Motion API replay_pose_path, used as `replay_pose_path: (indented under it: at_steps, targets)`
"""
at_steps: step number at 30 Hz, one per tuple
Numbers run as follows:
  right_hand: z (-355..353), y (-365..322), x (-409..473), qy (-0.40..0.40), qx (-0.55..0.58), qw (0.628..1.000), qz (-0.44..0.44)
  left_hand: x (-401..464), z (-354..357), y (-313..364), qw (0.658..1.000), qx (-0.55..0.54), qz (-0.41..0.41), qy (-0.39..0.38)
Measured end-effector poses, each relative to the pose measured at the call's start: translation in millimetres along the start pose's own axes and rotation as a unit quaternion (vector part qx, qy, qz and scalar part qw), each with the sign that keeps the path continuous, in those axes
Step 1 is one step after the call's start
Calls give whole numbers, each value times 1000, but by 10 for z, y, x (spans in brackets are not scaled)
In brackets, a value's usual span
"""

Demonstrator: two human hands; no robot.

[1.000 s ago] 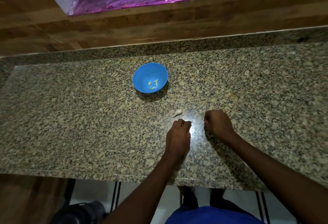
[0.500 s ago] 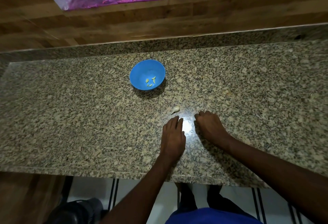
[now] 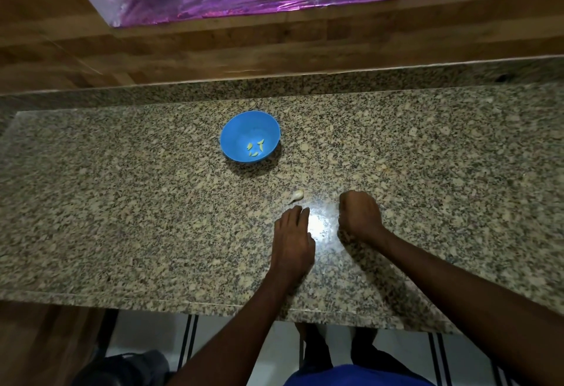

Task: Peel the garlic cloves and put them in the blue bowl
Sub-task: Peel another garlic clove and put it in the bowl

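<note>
While the unpeeled garlic clove (image 3: pixel 296 196) lies on the granite countertop (image 3: pixel 122 217) just beyond the flat, straight-fingered left hand (image 3: pixel 293 240), tail pointing near-left, the curled, seemingly empty right hand (image 3: pixel 360 214) sits farther off, and the blue bowl (image 3: pixel 249 136) stands beyond.

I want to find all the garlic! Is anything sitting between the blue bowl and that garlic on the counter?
No. In the head view, only bare granite counter lies between the blue bowl and the garlic clove.

Head-worn, wide-angle, looking steeply down and forward over the speckled granite table (image 3: pixel 122 217) toward the wooden wall (image 3: pixel 274 46); only one view.
</note>
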State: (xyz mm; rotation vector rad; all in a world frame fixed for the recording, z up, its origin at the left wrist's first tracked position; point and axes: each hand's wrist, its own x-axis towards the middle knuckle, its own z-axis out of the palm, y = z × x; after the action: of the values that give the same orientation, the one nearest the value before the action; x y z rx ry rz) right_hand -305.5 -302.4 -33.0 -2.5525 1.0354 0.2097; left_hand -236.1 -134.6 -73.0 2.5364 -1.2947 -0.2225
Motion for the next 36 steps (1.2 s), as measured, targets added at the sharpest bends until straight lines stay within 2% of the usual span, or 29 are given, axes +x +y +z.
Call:
replay_pose_path:
  at_steps: [3, 8, 11, 14, 17, 20, 22, 24, 27, 29, 32, 34, 36]
  targets:
    - [-24, -12, 21, 2, 7, 1000, 2, 8, 11, -1, 1000, 7, 1, 2]
    - [21, -95, -12, 14, -106, 989, -100, 16, -2, 20, 1000, 7, -4, 3]
    - [54, -125, -77, 20, -124, 976, -175, 15, -18, 28, 1000, 6, -8, 0]
    - [43, -68, -85, 31, -140, 973, -183, 12, -30, 40, 1000, 6, -13, -6]
    - [37, 30, -55, 20, -67, 991, -111, 24, -24, 71, 1000, 0, -21, 3]
    - [-22, 127, -68, 12, 123, 992, -24, 102, -45, 120, 996, -79, -37, 28]
    - [-120, 122, -140, -15, 269, 963, 14, 181, -204, 253, 964, -251, -89, 18]
    - [-208, 107, -247, -34, 370, 928, 40, 270, -353, 389, 906, -397, -146, -21]
    - [-314, 117, -361, -30, 431, 900, 59, 380, -415, 445, 847, -491, -194, -67]
    - [-328, 149, -360, -7, 385, 922, 44, 430, -398, 421, 825, -518, -206, -93]
    - [-342, 201, -318, -16, 233, 972, -26, 478, -441, 468, 802, -548, -204, -120]
    - [-356, 255, -288, -59, 203, 975, -64, 507, -477, 508, 802, -558, -179, -117]
    - [-390, 324, -261, -90, 227, 967, -79, 511, -545, 547, 815, -544, -160, -116]
